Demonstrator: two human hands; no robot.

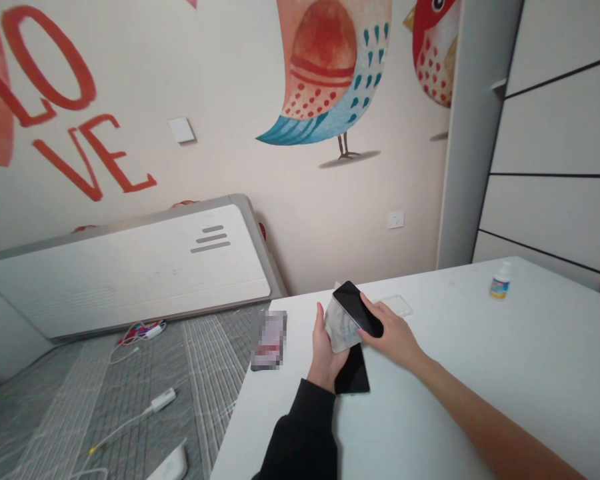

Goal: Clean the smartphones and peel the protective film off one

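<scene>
A black smartphone [356,308] is gripped at its right side by my right hand [390,333], thumb on the near edge and fingers at the far one. My left hand [327,352] holds a pale, greyish-white cloth [341,327] across its palm, thumb pointing up and the other fingers mostly hidden behind the cloth. The phone is tilted just over the cloth and overlaps it; whether they touch I cannot tell. Under my hands a flat black device [354,373] with a glossy face lies on the white table [450,393]. Behind my right hand rests a clear phone case [399,305].
Near the table's left edge lies another phone-shaped item [269,340], its face blurred. A white bottle [500,281] with a coloured label stands at the back right. Left of the table is a bed [145,373] with a white charger [163,399] and cables on it.
</scene>
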